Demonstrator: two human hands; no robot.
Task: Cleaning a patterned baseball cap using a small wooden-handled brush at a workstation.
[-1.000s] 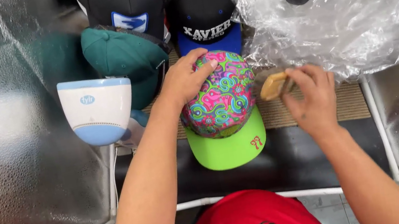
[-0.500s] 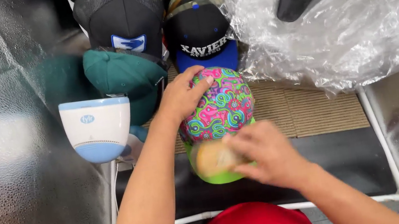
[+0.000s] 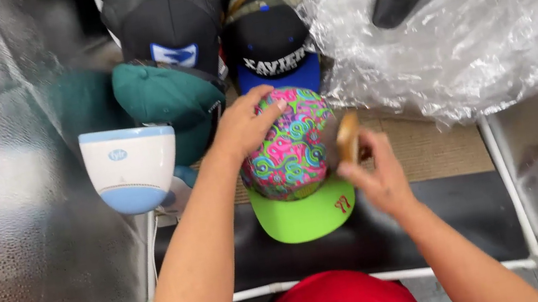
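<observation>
A cap with a swirly multicoloured crown (image 3: 287,151) and a bright green brim (image 3: 299,216) lies in the middle of the work surface. My left hand (image 3: 244,124) rests on the top left of its crown, fingers spread over the fabric. My right hand (image 3: 376,172) holds a small wooden brush (image 3: 348,137) against the crown's right side, bristle face turned to the cap.
Behind it lie a green cap (image 3: 168,102), a black cap with a blue patch (image 3: 166,29) and a black cap with a blue brim (image 3: 271,40). A white and blue device (image 3: 130,166) stands at the left. Crinkled clear plastic (image 3: 468,27) covers the right. Silver reflective panels (image 3: 15,218) flank both sides.
My right hand swept the brush from the mat at the right down over the brim, then back up to the crown's right side. My left hand stayed on the crown.
</observation>
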